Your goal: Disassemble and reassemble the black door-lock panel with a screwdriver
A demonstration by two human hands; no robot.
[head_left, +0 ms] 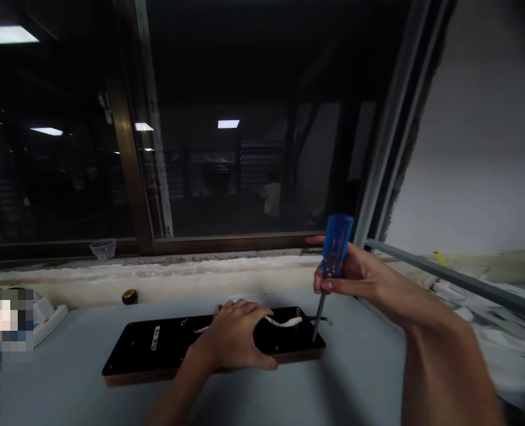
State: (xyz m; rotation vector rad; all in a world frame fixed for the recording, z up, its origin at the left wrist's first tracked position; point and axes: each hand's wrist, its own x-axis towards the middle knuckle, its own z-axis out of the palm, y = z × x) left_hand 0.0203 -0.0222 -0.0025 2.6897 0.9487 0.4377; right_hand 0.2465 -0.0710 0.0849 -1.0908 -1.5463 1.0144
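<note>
A long black panel [147, 346] with a brown edge lies flat on the pale table [360, 378] in front of me. My left hand [233, 337] rests on top of the panel near its middle, fingers curled over it and pressing it down. My right hand [355, 275] grips the blue handle of a screwdriver [333, 254], held nearly upright. The screwdriver's tip stands on the panel's right end. A white wire [284, 321] lies across the panel between my two hands.
A dark window with a brown frame [227, 242] runs along the back above a rough sill. A small clear cup [103, 249] sits on the sill, a small dark round object [129, 296] below it. A white power strip [49, 316] lies at the left. A metal bar [457, 278] slants at the right.
</note>
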